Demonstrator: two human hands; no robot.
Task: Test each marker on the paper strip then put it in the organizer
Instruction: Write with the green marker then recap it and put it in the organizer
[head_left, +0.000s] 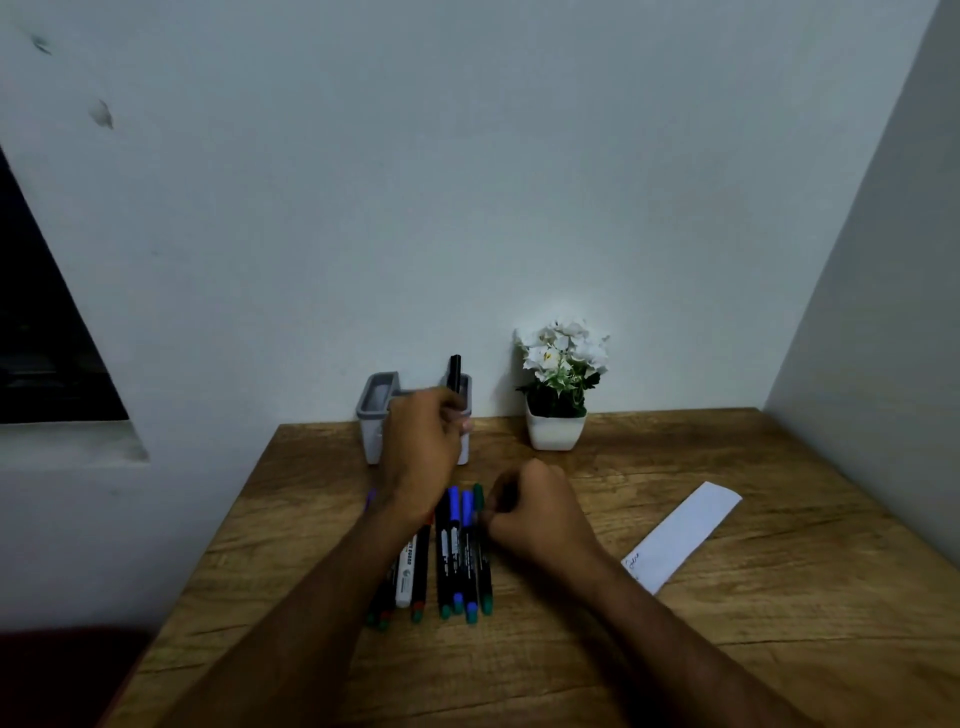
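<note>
Evidently the left hand (423, 441) grips 1 black marker (454, 373) upright for the organizer (375, 415); the right hand (530, 512) pinches a green marker (480, 525) for testing.

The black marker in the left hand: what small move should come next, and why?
Probably lower the black marker into the organizer and let go. The left hand holds it upright right at the organizer's right compartment, and the paper strip already carries scribbles. The right hand is closed at a green-capped marker in the row.
</note>
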